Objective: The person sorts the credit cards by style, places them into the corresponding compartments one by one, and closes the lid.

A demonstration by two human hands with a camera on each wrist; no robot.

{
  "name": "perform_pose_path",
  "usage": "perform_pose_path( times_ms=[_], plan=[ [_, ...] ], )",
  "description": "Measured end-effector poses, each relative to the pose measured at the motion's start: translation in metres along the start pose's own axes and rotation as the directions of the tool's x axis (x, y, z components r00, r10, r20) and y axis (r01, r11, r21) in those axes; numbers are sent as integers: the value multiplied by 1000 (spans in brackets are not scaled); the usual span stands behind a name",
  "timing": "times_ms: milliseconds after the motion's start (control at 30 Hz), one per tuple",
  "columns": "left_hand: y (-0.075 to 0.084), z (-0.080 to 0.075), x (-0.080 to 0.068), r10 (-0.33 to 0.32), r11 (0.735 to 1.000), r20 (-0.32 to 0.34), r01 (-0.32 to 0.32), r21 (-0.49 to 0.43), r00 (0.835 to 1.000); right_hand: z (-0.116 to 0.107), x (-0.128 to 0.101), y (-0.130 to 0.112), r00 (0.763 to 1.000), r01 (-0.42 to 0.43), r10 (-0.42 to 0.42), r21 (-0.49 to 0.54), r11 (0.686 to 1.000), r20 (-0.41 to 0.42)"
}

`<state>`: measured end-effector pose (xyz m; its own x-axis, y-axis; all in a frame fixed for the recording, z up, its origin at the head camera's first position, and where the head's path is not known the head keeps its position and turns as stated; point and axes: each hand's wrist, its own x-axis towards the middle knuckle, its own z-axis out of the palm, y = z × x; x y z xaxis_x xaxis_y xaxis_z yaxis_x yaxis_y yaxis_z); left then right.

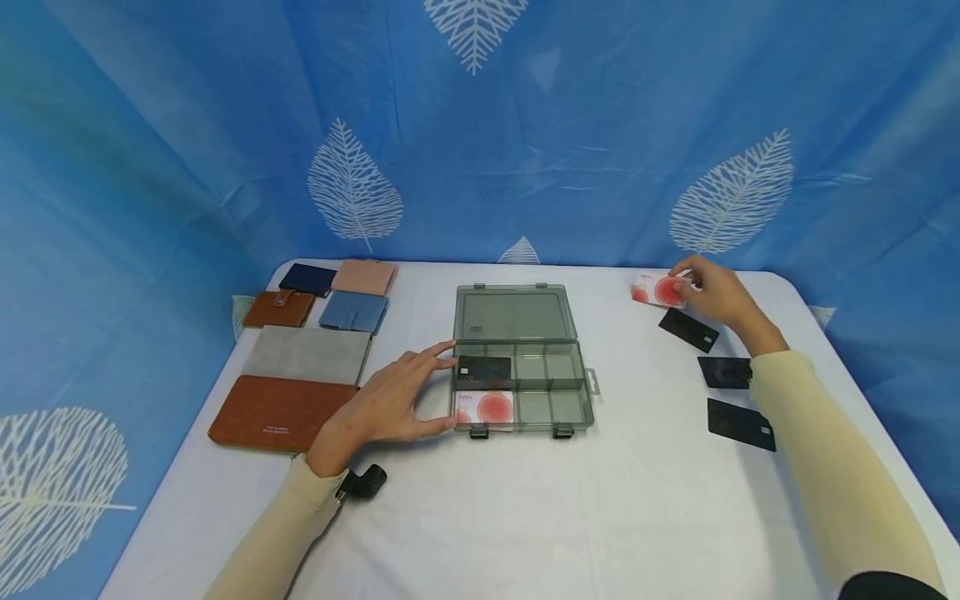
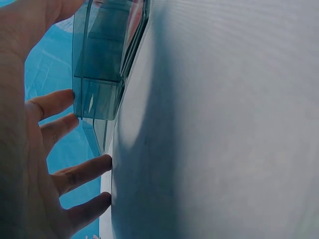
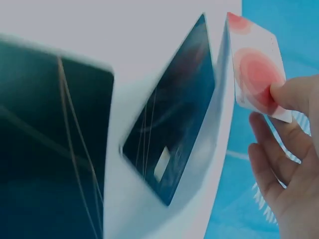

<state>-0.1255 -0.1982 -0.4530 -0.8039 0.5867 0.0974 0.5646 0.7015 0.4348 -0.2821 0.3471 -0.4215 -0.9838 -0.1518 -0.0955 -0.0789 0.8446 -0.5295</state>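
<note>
At the table's far right my right hand [image 1: 716, 293] pinches a white card with red circles [image 1: 660, 289] between thumb and fingers; the right wrist view shows the thumb on the face of the card [image 3: 256, 69]. My left hand [image 1: 397, 400] is spread beside the green clear compartment box [image 1: 517, 385], fingertips and thumb at its left side. The box lid [image 1: 515, 313] lies folded back. Inside the left compartments sit a black card [image 1: 483, 369] and, nearer me, another white card with red circles [image 1: 485, 407].
Three black cards [image 1: 688, 330] [image 1: 724, 372] [image 1: 741, 424] lie along the right side, partly beneath my forearm. To the left are a brown wallet [image 1: 281, 412], a grey wallet [image 1: 307, 353], a blue wallet [image 1: 355, 310] and several smaller ones. A blue curtain [image 1: 585, 150] hangs behind the table.
</note>
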Motion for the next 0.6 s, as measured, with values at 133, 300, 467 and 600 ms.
perform_pose_path(
  times_ms=[133, 300, 467, 600],
  plan=[
    [2, -1, 1, -11, 1000, 8, 11, -2, 1000, 4, -16, -15, 998, 7, -5, 30, 1000, -68],
    [5, -2, 1, 0, 1000, 13, 0, 10, 1000, 17, -41, -42, 988, 61, -46, 97, 993, -148],
    [5, -2, 0, 25, 1000, 2, -25, -1, 1000, 31, -66, -73, 973, 158, -127, 155, 975, -190],
    [5, -2, 0, 31, 999, 6, -31, -12, 1000, 42, -84, -98, 971, 204, -173, 195, 959, -165]
  ],
)
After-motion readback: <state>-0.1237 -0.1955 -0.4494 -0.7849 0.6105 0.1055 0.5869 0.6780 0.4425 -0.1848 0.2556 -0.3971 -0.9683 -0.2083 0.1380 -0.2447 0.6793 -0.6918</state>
